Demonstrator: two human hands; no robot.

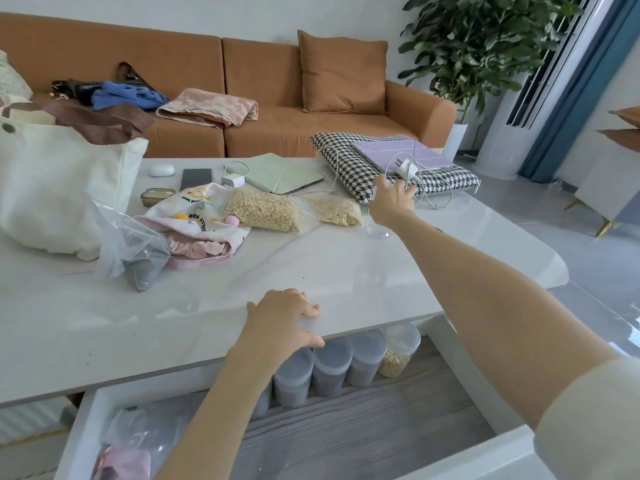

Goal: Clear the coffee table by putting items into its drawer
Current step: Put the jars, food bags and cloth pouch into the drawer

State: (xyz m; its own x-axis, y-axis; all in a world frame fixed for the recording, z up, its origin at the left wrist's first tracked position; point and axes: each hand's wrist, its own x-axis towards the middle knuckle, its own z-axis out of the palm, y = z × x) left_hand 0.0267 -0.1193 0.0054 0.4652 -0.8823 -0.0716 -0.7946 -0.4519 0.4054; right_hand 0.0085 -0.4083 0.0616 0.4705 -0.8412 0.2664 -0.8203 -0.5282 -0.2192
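An orange sofa [277, 133] with a matching cushion [343, 77] lines the white wall [242, 15], leafy plant [478, 43] and blue curtain [571, 98] beside it, pale floor [554, 216] glossy with daylight

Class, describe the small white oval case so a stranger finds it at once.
Find the far edge of the white marble-look coffee table, by the orange sofa. Between the cream canvas tote bag and the dark flat phone lies the small white oval case, the only pebble shape.

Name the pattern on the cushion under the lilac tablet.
The cushion is black-and-white houndstooth; head view.
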